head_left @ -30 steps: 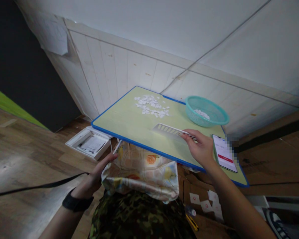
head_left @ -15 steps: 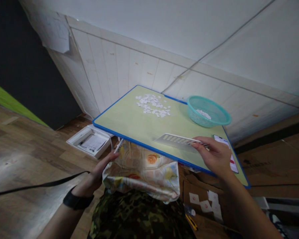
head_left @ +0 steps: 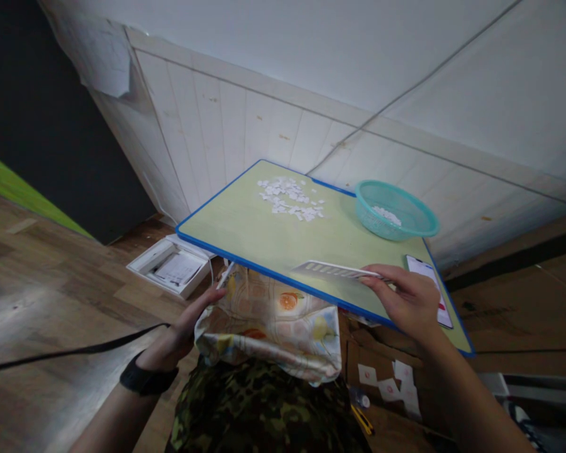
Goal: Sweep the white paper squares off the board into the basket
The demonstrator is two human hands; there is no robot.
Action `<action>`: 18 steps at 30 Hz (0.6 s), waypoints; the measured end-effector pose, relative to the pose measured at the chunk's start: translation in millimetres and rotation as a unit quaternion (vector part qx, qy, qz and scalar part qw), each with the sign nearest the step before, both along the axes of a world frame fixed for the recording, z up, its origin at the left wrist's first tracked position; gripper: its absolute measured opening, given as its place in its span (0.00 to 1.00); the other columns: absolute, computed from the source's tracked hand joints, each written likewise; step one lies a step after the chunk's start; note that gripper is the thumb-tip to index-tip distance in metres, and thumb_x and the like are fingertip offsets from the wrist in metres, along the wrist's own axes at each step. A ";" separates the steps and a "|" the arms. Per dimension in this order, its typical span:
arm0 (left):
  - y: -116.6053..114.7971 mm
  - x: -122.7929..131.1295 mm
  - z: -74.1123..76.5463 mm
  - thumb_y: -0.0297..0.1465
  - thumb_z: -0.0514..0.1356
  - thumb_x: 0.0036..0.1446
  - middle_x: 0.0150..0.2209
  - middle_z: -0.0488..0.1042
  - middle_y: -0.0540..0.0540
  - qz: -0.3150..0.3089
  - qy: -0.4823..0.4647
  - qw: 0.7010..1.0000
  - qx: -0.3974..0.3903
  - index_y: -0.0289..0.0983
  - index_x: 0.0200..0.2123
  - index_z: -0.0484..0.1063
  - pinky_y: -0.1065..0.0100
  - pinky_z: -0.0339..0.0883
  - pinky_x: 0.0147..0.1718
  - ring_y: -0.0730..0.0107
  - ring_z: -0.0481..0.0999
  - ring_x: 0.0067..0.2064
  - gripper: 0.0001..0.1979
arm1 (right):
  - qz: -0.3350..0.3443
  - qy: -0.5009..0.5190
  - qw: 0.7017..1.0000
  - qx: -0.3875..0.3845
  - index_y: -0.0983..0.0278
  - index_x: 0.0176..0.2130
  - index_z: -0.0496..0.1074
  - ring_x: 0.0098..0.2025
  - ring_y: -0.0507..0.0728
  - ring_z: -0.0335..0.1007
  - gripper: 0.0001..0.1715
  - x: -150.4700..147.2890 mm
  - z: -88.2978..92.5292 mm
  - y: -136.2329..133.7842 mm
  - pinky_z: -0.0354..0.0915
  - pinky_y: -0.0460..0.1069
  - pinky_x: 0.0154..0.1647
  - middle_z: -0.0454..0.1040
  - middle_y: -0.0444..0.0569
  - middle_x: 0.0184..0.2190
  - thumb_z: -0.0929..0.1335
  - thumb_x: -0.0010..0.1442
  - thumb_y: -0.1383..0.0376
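The bench (head_left: 236, 226) has a pale yellow-green top with blue edging and stands against the panelled wall (head_left: 245, 129). A fruit-patterned cloth (head_left: 273, 321) lies at the near edge, below the level of the top. The turquoise basket (head_left: 375, 223) stands at the far right of the top.

Left hand (head_left: 188, 324): positioned at the left side of the cloth, thumb beside a white bar (head_left: 225, 275). Its fingers are hidden, so whether this grip is closed cannot be told. Keep it steady.

Right hand (head_left: 408, 299): the grip is clamped on the right end of the slotted white panel (head_left: 325, 270). The panel is over the near part of the bench, its free end pointing left; contact with the surface cannot be confirmed. Hold it firmly but without flexing, since it looks thin and likely to bend. Control the free end by the wrist.

Phone (head_left: 419, 267): lies partly behind the right hand. Keep the forearm clear of it.

Small white pieces (head_left: 283, 189): spread across the far left of the top, well apart from the panel; others lie in the basket. Avoid abrupt strokes, which could scatter them.
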State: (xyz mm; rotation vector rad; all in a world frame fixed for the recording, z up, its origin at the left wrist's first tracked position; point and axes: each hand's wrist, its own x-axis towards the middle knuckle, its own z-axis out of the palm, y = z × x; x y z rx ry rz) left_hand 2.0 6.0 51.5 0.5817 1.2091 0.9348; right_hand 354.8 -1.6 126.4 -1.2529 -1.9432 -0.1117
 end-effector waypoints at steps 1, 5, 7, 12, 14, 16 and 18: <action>-0.1 -0.1 0.0 0.38 0.66 0.48 0.36 0.84 0.45 -0.007 -0.008 1.000 -0.003 0.40 0.38 0.80 0.63 0.74 0.38 0.53 0.82 0.42 0.14 | 0.006 -0.003 1.000 -0.001 0.58 0.33 0.78 0.29 0.55 0.77 0.02 0.4 0.6 -2.0 0.71 0.47 0.31 0.80 0.43 0.30 0.71 0.55 0.63; -0.9 -0.4 1.3 0.39 0.66 0.48 0.33 0.84 0.46 -0.025 -0.019 0.999 -0.012 0.40 0.34 0.79 0.64 0.74 0.37 0.56 0.82 0.39 0.11 | 0.015 -0.009 1.000 0.005 0.58 0.33 0.77 0.28 0.55 0.77 0.02 0.4 1.7 -6.1 0.72 0.47 0.30 0.80 0.43 0.30 0.72 0.55 0.64; -1.4 -0.4 2.8 0.39 0.66 0.47 0.31 0.83 0.47 -0.024 -0.015 1.000 -0.010 0.40 0.31 0.79 0.63 0.74 0.38 0.55 0.82 0.39 0.10 | 0.010 -0.007 1.000 0.005 0.57 0.33 0.78 0.28 0.55 0.77 0.02 0.0 1.8 -6.4 0.72 0.48 0.30 0.80 0.43 0.29 0.72 0.55 0.63; -1.9 -0.1 5.6 0.35 0.66 0.45 0.31 0.83 0.47 -0.007 -0.024 1.000 0.003 0.41 0.28 0.78 0.63 0.72 0.43 0.53 0.80 0.45 0.05 | 0.015 0.004 1.000 -0.008 0.58 0.32 0.77 0.28 0.55 0.77 0.02 0.4 2.2 -6.2 0.72 0.47 0.30 0.80 0.43 0.29 0.72 0.54 0.64; -2.0 0.9 7.7 0.36 0.65 0.46 0.32 0.83 0.47 -0.014 -0.026 1.000 -0.005 0.41 0.29 0.78 0.62 0.72 0.43 0.54 0.80 0.44 0.07 | 0.009 0.015 1.000 -0.001 0.58 0.33 0.77 0.28 0.55 0.77 0.02 0.6 2.5 -6.0 0.71 0.47 0.30 0.80 0.43 0.30 0.72 0.54 0.64; -2.2 2.5 11.5 0.36 0.65 0.47 0.30 0.82 0.47 -0.018 -0.026 0.999 -0.007 0.40 0.30 0.78 0.63 0.72 0.42 0.55 0.81 0.43 0.07 | -0.005 0.023 1.000 0.006 0.58 0.33 0.77 0.29 0.54 0.77 0.02 0.4 3.2 -5.3 0.71 0.46 0.30 0.80 0.43 0.30 0.72 0.54 0.65; -2.5 4.2 15.5 0.36 0.65 0.47 0.29 0.82 0.47 -0.014 -0.022 1.000 -0.007 0.41 0.29 0.78 0.63 0.73 0.40 0.55 0.81 0.42 0.07 | -0.014 0.021 1.000 0.000 0.58 0.33 0.77 0.29 0.54 0.77 0.02 0.2 4.2 -3.6 0.71 0.46 0.31 0.80 0.43 0.30 0.72 0.55 0.64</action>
